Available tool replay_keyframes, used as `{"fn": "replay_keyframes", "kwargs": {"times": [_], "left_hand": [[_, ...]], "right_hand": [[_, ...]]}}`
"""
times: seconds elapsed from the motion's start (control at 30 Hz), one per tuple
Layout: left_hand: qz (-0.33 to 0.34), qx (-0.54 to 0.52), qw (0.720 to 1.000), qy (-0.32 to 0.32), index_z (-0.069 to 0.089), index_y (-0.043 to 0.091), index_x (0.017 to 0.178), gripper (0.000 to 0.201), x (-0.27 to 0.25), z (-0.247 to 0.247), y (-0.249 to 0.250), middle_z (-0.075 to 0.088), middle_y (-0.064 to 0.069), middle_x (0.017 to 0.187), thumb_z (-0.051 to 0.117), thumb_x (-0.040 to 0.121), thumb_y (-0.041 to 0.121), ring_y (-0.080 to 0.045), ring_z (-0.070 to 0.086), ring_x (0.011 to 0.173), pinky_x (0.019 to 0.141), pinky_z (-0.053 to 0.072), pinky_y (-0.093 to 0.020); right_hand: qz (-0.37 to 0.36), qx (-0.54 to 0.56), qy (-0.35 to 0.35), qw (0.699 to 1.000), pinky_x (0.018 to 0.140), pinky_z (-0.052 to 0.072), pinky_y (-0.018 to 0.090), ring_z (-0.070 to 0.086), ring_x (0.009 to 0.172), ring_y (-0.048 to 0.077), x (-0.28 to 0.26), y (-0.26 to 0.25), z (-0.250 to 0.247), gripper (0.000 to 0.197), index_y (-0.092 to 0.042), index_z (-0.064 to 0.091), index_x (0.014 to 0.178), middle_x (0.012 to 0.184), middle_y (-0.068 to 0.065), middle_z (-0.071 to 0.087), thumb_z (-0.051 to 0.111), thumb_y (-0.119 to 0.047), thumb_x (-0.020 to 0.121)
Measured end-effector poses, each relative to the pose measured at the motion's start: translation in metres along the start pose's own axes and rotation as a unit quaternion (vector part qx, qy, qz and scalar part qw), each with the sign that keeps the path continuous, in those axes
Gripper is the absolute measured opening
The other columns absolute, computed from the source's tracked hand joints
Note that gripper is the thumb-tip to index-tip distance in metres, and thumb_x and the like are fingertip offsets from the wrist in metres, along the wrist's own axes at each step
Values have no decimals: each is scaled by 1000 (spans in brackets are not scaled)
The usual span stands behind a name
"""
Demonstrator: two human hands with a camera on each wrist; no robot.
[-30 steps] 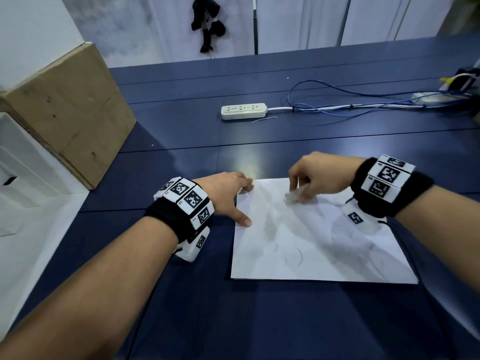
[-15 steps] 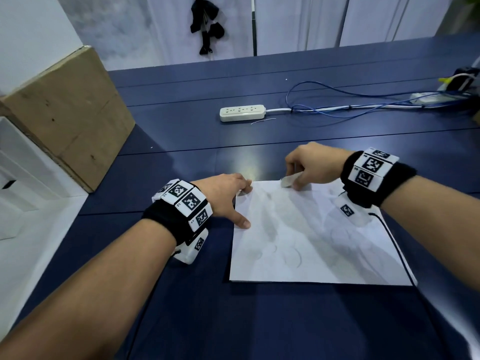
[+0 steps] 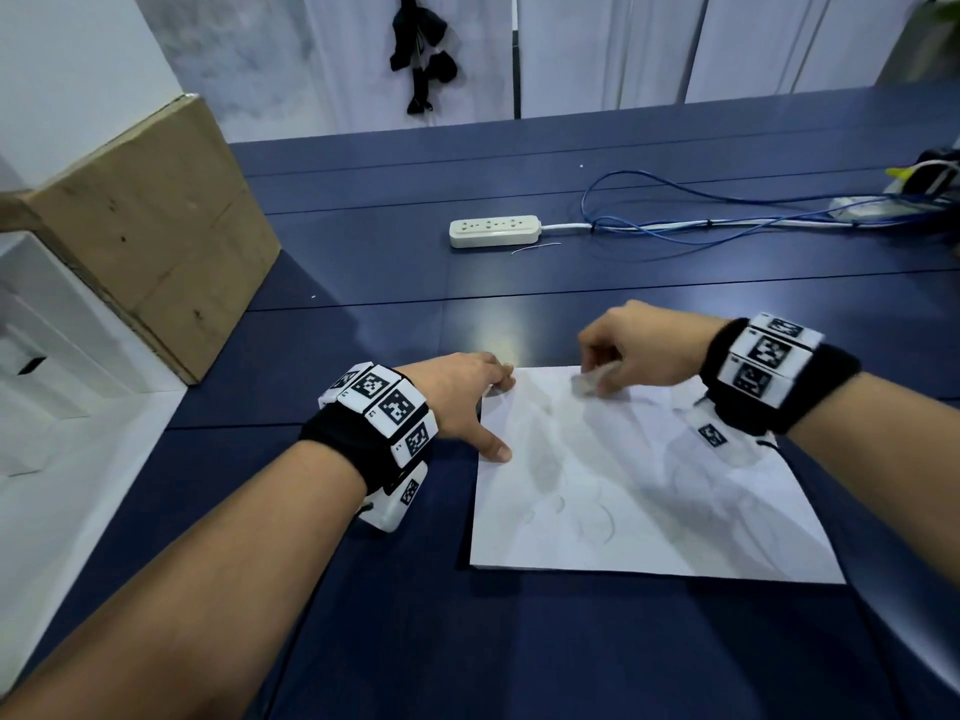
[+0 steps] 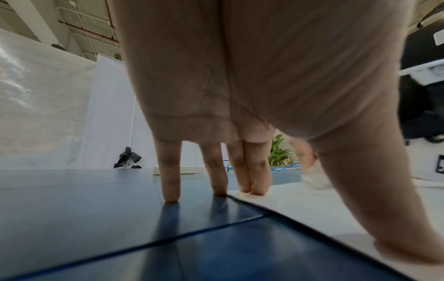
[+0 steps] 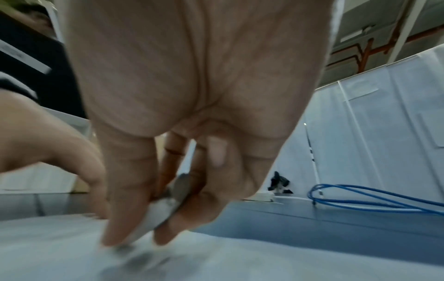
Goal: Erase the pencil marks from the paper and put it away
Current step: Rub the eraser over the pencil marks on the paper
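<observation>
A white sheet of paper (image 3: 639,491) with faint grey pencil curves lies flat on the dark blue table (image 3: 519,646). My right hand (image 3: 623,350) pinches a white eraser (image 3: 589,383) and presses it on the sheet's far edge; the right wrist view shows the eraser (image 5: 158,214) between thumb and fingers, blurred, down on the paper (image 5: 72,252). My left hand (image 3: 467,397) lies spread with straight fingers at the sheet's far left corner, thumb on its left edge. In the left wrist view the fingertips (image 4: 254,188) press the paper (image 4: 348,214) and table.
A white power strip (image 3: 493,231) with blue and white cables (image 3: 727,220) lies farther back. A cardboard box (image 3: 150,226) stands at the left beside a white unit (image 3: 47,356). More cables and gear sit at the far right (image 3: 924,179).
My right hand with the eraser slid to the sheet's far edge and has come back slightly toward me, rubbing. The left hand stays put on the corner.
</observation>
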State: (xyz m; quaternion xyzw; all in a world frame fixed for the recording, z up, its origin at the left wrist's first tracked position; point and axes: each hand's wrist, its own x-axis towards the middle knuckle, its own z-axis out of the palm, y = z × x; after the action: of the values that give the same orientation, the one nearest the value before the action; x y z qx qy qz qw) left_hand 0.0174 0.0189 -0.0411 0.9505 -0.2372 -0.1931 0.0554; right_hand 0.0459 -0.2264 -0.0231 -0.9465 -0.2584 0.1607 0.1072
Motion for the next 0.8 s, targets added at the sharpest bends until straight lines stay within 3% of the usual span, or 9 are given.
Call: {"fn": "replay_keyframes", "kwargs": {"times": [0.1,0.13,0.2,0.3,0.37,0.5,0.53,0.7,0.8], "left_hand": [[-2,-3,1000,-1,39,16,144,95,1,1,-2,43,9,139,80,68,58,-13,46,125,104,36,-25],[-2,-2,1000,-3,39,17,144,96,0,1,-1,43,10,139,80,67,58,-13,46,125,105,37,-27],[-2,2,1000,-5,40,17,143,95,-1,1,0,42,10,139,80,67,58,-13,47,124,105,38,-29],[-3,0,1000,-4,40,16,143,95,-2,0,1,42,9,140,79,68,58,-13,47,125,104,38,-27],[-4,-2,1000,-4,39,16,144,95,-2,0,1,41,9,141,80,68,57,-13,46,126,105,36,-26],[-3,-6,1000,-5,37,16,146,97,-1,0,-1,40,10,142,80,69,56,-12,44,128,107,34,-25],[-3,-8,1000,-6,36,15,146,98,-1,0,-1,40,10,142,80,69,56,-12,44,128,106,34,-24],[-8,-10,1000,-8,35,15,147,99,-2,0,2,40,10,142,80,69,56,-12,44,129,108,36,-28],[-9,-7,1000,-8,37,16,146,96,-2,0,1,39,10,143,80,69,55,-12,43,129,108,35,-26]], "right_hand": [[-44,46,-117,991,70,53,23,66,70,2,-21,-13,9,16,-28,66,73,80,-14,75,82,-24,73],[-44,42,-120,991,69,53,24,66,70,2,-21,-12,10,15,-28,68,76,79,-13,75,81,-25,72],[-20,12,-57,998,66,50,25,63,69,5,-10,-6,6,16,-27,70,84,74,-10,72,81,-29,72],[43,-13,43,998,69,46,28,61,79,17,5,3,-3,19,-24,69,88,81,-8,66,80,-28,73],[38,-11,37,999,69,46,28,60,79,18,0,3,-2,17,-23,67,84,79,-8,65,80,-27,74],[-26,28,-110,993,68,51,23,66,72,6,-24,-16,7,16,-30,64,74,79,-9,74,79,-25,73],[-29,17,-115,993,67,51,23,65,72,5,-23,-16,8,17,-32,64,74,79,-9,74,80,-26,73],[54,-29,37,997,61,40,27,61,84,19,3,-2,-1,19,-23,67,89,79,-10,61,78,-30,75],[18,-19,6,1000,60,44,24,60,78,16,-10,-4,1,17,-26,62,81,78,-9,64,78,-25,75]]}}
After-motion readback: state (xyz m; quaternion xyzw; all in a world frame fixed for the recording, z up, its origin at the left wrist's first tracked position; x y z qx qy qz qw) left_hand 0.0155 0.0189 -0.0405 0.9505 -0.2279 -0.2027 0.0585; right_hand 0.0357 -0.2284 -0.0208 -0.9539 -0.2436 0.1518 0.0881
